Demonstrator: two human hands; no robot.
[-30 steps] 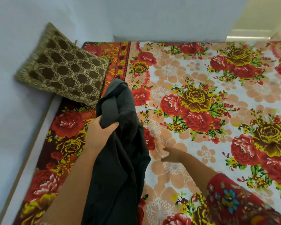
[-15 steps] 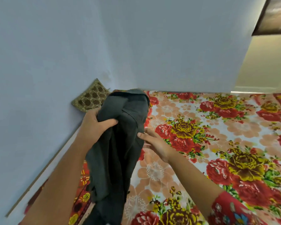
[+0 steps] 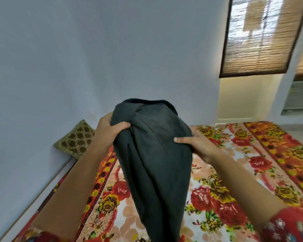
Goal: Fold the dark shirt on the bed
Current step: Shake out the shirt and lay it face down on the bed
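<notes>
The dark shirt [image 3: 152, 154] is clutched at ten o'clock by the left hand [image 3: 110, 130] — now also gripped at three o'clock by the right hand [image 3: 194, 142]

- Right sleeve [image 3: 290, 226]: red cloth printed with small flowers in blue, white and yellow. It shows at the lower right corner, and its hem runs across the arm.
- Left sleeve [image 3: 42, 237]: only a thin strip shows at the bottom edge. It is red with a blurred pattern, too soft to make out.
- Left forearm [image 3: 73, 189] and right forearm [image 3: 243, 186]: bare from sleeve to wrist.
- Left hand [image 3: 110, 130] and right hand [image 3: 198, 144]: bare. The right thumb has a short, plain nail.
</notes>
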